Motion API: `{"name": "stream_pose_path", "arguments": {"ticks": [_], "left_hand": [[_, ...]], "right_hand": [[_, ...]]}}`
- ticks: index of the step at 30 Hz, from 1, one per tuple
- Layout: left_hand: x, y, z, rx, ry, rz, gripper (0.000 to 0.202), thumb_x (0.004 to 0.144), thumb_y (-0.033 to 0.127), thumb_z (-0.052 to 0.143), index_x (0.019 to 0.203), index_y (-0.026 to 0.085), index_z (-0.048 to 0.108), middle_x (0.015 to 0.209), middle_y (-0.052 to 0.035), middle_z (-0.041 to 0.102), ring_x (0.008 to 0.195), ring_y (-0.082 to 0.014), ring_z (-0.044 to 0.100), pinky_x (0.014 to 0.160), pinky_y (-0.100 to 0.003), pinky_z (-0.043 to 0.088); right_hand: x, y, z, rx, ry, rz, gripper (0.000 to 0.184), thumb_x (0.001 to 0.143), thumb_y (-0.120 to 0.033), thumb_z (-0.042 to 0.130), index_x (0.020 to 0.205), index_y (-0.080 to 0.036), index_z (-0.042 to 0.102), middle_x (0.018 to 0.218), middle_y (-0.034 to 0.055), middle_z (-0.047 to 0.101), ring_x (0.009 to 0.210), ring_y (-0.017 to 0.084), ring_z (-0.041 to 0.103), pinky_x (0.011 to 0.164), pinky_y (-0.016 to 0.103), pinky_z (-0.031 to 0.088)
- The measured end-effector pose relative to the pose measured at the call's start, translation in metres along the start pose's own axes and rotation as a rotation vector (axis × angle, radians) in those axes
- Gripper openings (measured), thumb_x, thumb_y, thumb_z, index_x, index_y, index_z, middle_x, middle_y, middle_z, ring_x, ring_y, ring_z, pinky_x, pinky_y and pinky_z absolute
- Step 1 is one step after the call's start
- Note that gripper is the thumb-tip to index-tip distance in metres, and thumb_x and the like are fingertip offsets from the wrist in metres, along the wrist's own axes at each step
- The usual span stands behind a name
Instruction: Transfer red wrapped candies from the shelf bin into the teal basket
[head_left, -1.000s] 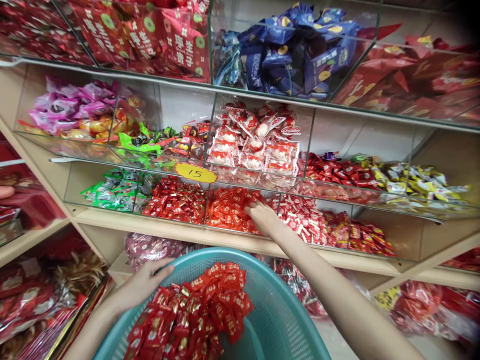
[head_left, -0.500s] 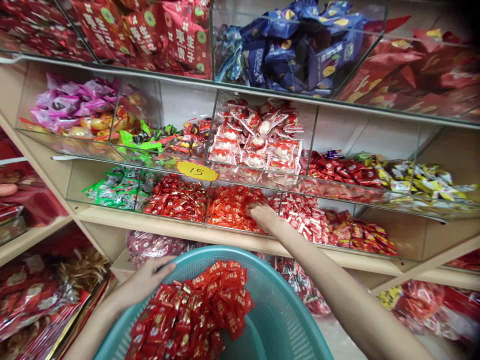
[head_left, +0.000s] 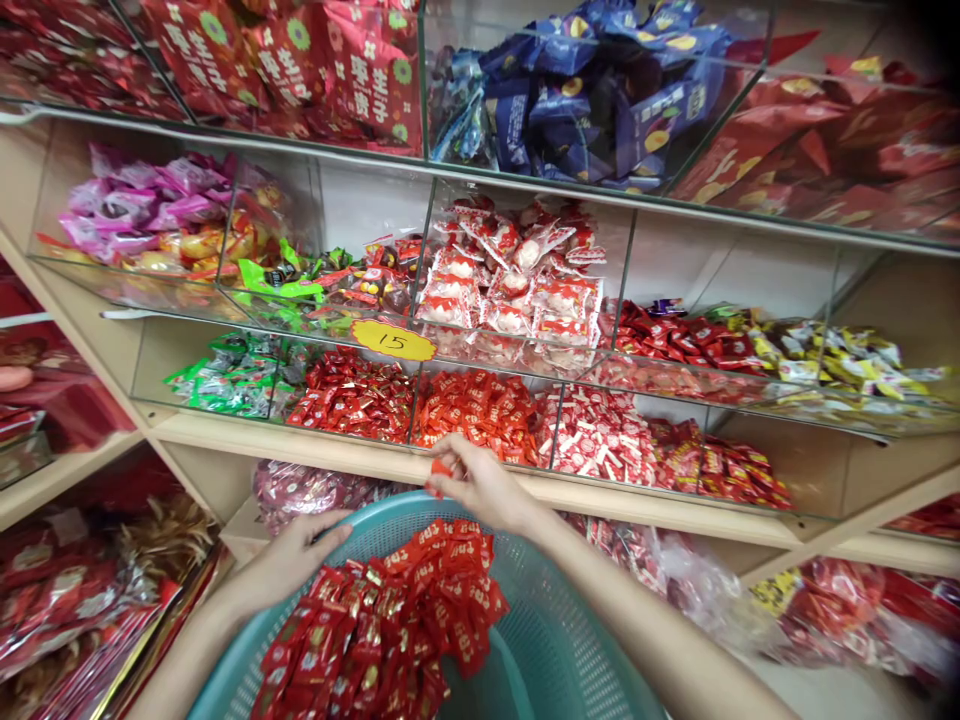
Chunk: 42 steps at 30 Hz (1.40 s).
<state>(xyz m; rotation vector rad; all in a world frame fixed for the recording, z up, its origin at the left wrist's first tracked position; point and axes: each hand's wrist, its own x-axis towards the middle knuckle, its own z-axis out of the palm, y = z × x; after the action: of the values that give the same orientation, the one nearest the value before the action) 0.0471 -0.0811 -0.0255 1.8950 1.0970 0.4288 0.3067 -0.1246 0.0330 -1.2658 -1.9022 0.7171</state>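
Observation:
My left hand (head_left: 306,552) grips the rim of a teal plastic basket (head_left: 592,640) at its left side. Inside the basket lies a heap of red-wrapped candies (head_left: 375,630), piled mostly at the left and middle. Over the basket's far rim, my right hand (head_left: 476,482) is closed on a few orange-red wrapped candies (head_left: 441,478), partly hidden by its fingers. Just beyond it is a glass bin of similar orange-red candies (head_left: 480,405). How many pieces the right hand holds I cannot tell.
Glass-fronted bins of candy line the shelves, with white-and-red candies (head_left: 600,430) at right and darker red ones (head_left: 356,395) at left. A yellow price tag (head_left: 394,340) reads 15. The wooden shelf edge (head_left: 300,440) runs behind the basket. Bagged goods (head_left: 840,610) sit below.
My right hand has come out of the orange-red candy bin, moving down and left to above the basket's far rim with candies in its fingers. My left hand stays on the rim.

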Motion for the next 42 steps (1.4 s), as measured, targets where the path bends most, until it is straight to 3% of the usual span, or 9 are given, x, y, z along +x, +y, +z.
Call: {"name": "stream_pose_path", "arguments": {"ticks": [3,6,9,11,14,19,28,32,42], "left_hand": [[-0.002,0.0,0.0,-0.012,-0.005,0.01,0.046,0.078,0.048,0.049,0.112,0.02,0.062,0.11,0.0001,0.064,0.101,-0.0223,0.058,0.094,-0.033,0.043],[-0.003,-0.002,0.0,-0.017,-0.007,0.009,0.046,0.078,0.048,0.049,0.113,0.02,0.061,0.108,0.0004,0.065,0.098,-0.0219,0.059,0.091,-0.033,0.044],[-0.003,-0.003,0.0,0.002,-0.022,0.013,0.047,0.08,0.047,0.046,0.115,0.018,0.06,0.109,-0.0005,0.064,0.098,-0.021,0.059,0.091,-0.031,0.044],[-0.002,-0.003,0.0,0.017,-0.035,0.02,0.048,0.081,0.047,0.044,0.115,0.018,0.059,0.111,-0.0009,0.064,0.099,-0.0206,0.058,0.092,-0.031,0.043],[-0.001,-0.004,0.0,0.047,-0.01,0.01,0.049,0.08,0.048,0.045,0.115,0.017,0.06,0.112,-0.0014,0.063,0.102,-0.0212,0.057,0.095,-0.032,0.041],[-0.001,-0.003,0.0,0.056,0.004,0.009,0.049,0.079,0.049,0.046,0.114,0.017,0.06,0.113,-0.0014,0.063,0.103,-0.0208,0.057,0.096,-0.031,0.04],[-0.003,0.001,-0.001,0.016,0.018,0.006,0.046,0.078,0.048,0.049,0.112,0.02,0.062,0.11,-0.0001,0.064,0.101,-0.0217,0.058,0.095,-0.033,0.041],[-0.003,0.003,0.0,0.016,0.004,0.008,0.046,0.078,0.048,0.048,0.112,0.02,0.062,0.111,0.0003,0.064,0.102,-0.021,0.058,0.095,-0.031,0.042],[-0.003,0.003,0.0,0.02,0.013,0.027,0.045,0.078,0.048,0.048,0.111,0.021,0.063,0.11,0.0012,0.064,0.101,-0.0213,0.058,0.093,-0.031,0.043]], "right_hand": [[-0.002,0.017,0.034,0.282,-0.132,0.162,0.037,0.08,-0.026,0.055,0.115,-0.02,0.044,0.065,-0.0053,0.053,0.052,0.007,0.05,0.051,0.02,0.04],[-0.003,0.032,0.055,0.495,-0.21,0.335,0.032,0.079,-0.04,0.055,0.101,-0.017,0.054,0.059,-0.0046,0.054,0.051,0.008,0.053,0.053,0.023,0.044],[-0.005,0.04,0.063,0.559,-0.182,0.374,0.038,0.069,-0.043,0.065,0.093,-0.016,0.055,0.056,-0.0054,0.055,0.051,0.01,0.052,0.055,0.025,0.044],[-0.006,0.041,0.063,0.422,-0.155,0.354,0.037,0.065,-0.033,0.07,0.095,-0.017,0.055,0.057,-0.0063,0.055,0.053,0.011,0.052,0.055,0.025,0.042],[-0.009,0.038,0.059,0.004,-0.099,0.191,0.027,0.068,-0.02,0.067,0.093,-0.02,0.057,0.076,-0.0025,0.06,0.071,0.014,0.055,0.067,0.026,0.042],[-0.011,0.033,0.053,-0.411,-0.181,-0.045,0.026,0.077,-0.017,0.058,0.102,-0.02,0.054,0.1,0.0052,0.059,0.093,0.017,0.054,0.079,0.028,0.039],[-0.013,0.039,0.063,-0.513,-0.191,-0.109,0.03,0.075,-0.042,0.064,0.098,-0.023,0.06,0.096,0.0027,0.054,0.093,0.018,0.045,0.077,0.03,0.032],[-0.015,0.041,0.072,-0.534,-0.191,-0.127,0.031,0.081,-0.05,0.052,0.095,-0.024,0.06,0.091,0.0021,0.054,0.09,0.018,0.042,0.076,0.033,0.029],[-0.024,0.044,0.082,-0.695,-0.206,-0.15,0.025,0.085,-0.042,0.05,0.095,-0.021,0.058,0.091,0.0043,0.055,0.092,0.021,0.043,0.08,0.037,0.029]]}}
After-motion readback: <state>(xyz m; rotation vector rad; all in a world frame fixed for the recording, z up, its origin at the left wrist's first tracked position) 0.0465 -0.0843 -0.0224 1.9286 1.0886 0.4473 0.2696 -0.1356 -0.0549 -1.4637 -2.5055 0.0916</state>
